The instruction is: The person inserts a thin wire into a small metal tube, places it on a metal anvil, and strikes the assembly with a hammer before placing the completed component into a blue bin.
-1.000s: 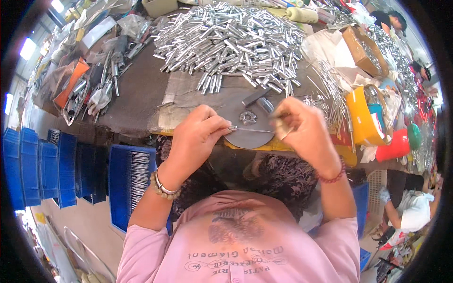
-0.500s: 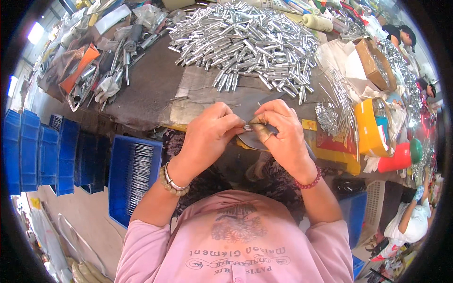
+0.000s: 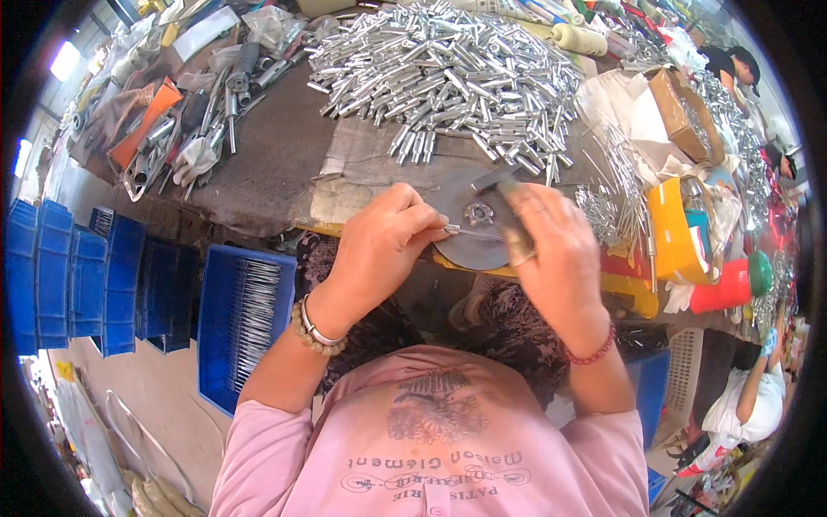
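Note:
My left hand (image 3: 388, 246) is closed in a pinch on a small silver metal tube (image 3: 450, 229). A thin rod (image 3: 479, 234) reaches from the tube toward the right. My right hand (image 3: 556, 246) is just right of the rod, its fingers smeared by motion, so I cannot tell whether they hold anything. Below and between both hands lies a dark round disc (image 3: 469, 254) at the bench edge, with a small metal ring (image 3: 479, 214) at its middle. A dark bar-shaped piece (image 3: 493, 179) lies at the disc's far side, partly hidden by my right hand.
A large heap of silver tubes (image 3: 439, 77) covers the far bench. Thin rods (image 3: 624, 172) and a yellow container (image 3: 676, 233) stand to the right. A blue bin (image 3: 215, 345) of rods is at lower left, metal parts (image 3: 228, 95) at far left. Other people work at right.
My right hand has moved away to the right from my left hand, uncovering the disc, its metal ring and the thin rod. My left hand has stayed nearly in place.

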{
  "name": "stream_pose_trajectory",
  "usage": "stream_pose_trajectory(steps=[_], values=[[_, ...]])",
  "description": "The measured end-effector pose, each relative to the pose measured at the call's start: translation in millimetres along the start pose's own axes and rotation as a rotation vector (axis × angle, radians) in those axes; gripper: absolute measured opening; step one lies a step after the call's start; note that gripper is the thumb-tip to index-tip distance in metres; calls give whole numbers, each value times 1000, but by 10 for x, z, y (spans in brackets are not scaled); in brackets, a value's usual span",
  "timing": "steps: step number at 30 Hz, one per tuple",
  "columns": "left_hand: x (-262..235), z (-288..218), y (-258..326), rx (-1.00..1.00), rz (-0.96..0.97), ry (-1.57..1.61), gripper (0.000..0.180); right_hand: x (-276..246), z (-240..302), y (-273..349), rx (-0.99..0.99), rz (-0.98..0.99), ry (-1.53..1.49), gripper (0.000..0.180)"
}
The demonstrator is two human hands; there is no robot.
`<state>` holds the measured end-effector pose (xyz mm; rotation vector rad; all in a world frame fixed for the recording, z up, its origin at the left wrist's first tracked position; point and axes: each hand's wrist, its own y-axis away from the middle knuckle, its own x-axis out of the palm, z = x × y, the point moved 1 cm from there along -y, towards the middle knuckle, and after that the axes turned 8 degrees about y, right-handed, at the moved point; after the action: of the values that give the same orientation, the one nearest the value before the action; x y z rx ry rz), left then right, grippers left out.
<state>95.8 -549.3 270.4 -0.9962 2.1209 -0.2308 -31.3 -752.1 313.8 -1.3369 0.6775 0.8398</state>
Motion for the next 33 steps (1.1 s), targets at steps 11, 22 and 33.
stream_pose_trajectory(steps=[11,22,33], values=[[4,64,-7,-3,5,88,19,-155,-126,328,168,83,-199,53],[9,123,10,38,10,114,22,-147,4,449,74,88,-22,35],[15,183,3,57,17,83,21,-155,140,475,29,78,-74,35]])
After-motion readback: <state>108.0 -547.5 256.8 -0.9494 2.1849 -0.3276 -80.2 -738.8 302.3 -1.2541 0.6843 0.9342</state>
